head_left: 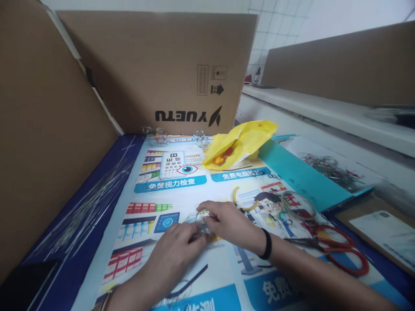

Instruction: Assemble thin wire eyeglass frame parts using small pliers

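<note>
My left hand (pixel 181 248) is closed with its fingertips around the lower side of a small piece of bent, silvery wire (pixel 201 216). From the right, my right hand (pixel 228 222) pinches the same wirework, its thumb and forefinger meeting at the upper side. The fingers cover most of the piece, so its shape is hard to make out. Just beyond my right hand lie yellow-handled pliers (pixel 236 196). Scissors (pixel 345 249) with red handles rest beside my right forearm, close to a coil of wire (pixel 296 206).
A printed poster (pixel 129 242) covers the table. Long straight wires (pixel 87 203) lie along the left edge. Behind stand a yellow bag (pixel 256 136) and a cardboard panel (pixel 145 65). On the right, a teal box (pixel 292 172) holds tangled wire pieces (pixel 330 168).
</note>
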A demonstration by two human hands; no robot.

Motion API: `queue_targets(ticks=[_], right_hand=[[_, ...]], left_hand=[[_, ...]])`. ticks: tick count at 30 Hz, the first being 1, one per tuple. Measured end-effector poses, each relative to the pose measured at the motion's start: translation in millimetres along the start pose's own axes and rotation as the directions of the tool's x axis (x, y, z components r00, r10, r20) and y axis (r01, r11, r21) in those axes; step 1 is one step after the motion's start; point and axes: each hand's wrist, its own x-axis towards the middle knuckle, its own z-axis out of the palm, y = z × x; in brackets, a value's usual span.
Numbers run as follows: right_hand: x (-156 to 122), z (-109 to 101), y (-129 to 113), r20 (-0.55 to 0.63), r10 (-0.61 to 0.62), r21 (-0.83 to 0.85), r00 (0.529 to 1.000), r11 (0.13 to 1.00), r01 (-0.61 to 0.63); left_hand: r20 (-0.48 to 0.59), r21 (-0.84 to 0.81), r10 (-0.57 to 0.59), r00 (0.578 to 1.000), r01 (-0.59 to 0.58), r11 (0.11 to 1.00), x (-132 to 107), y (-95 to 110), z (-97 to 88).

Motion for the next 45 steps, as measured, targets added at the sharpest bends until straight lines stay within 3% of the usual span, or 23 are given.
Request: queue_targets(ticks=[8,16,21,27,29,32,35,37,41,45], right_hand=[[-13.5,3.9,-1.9,0.028,0.007,0.033,1.000,0.999,-0.008],[-40.4,12.0,-3.0,0.058,-0.034,-0.138,0.998,0.990,0.042],[-56.8,20.4,-8.9,0.118,-0.146,-0.301,0.982,0.937,0.175],[-69.2,31.8,-8.0,0.040,-0.230,-0.429,0.972,0.875,0.224],[-69.8,33.3,-8.2,0.022,-0.254,-0.439,0.967,0.867,0.238],[-69.2,33.9,-9.7,0.010,-0.272,-0.450,0.962,0.858,0.248],[-69.4,33.9,-11.5,0.005,-0.266,-0.464,0.964,0.853,0.238],[-70.7,33.5,-12.7,-0.005,-0.290,-0.486,0.957,0.837,0.252],[-73.7,31.3,-14.6,0.009,-0.353,-0.525,0.935,0.795,0.305],[-74.3,29.4,-14.7,0.020,-0.350,-0.520,0.937,0.797,0.309]], left_hand=[[-0.008,0.041,0.157,0.988,-0.156,0.987,4.9,11.3,-13.5],[0.042,0.085,0.223,0.974,-0.226,0.970,-3.0,26.9,-7.3],[0.030,0.057,0.261,0.965,-0.262,0.963,-7.3,32.6,-7.0],[0.009,-0.036,0.268,0.963,-0.268,0.963,-9.2,32.2,-2.3],[0.065,-0.142,0.252,0.966,-0.241,0.960,-6.6,28.8,-6.5],[0.174,-0.329,0.178,0.968,-0.113,0.938,3.2,20.6,-27.5],[0.347,-0.521,0.169,0.923,0.040,0.853,13.5,7.7,-52.3],[0.374,-0.593,0.145,0.916,0.116,0.797,16.2,-2.8,-57.8],[0.276,-0.439,-0.052,0.960,0.174,0.881,15.7,-19.1,-37.7],[0.339,-0.346,0.004,0.941,0.121,0.930,21.2,-22.5,-18.0]])
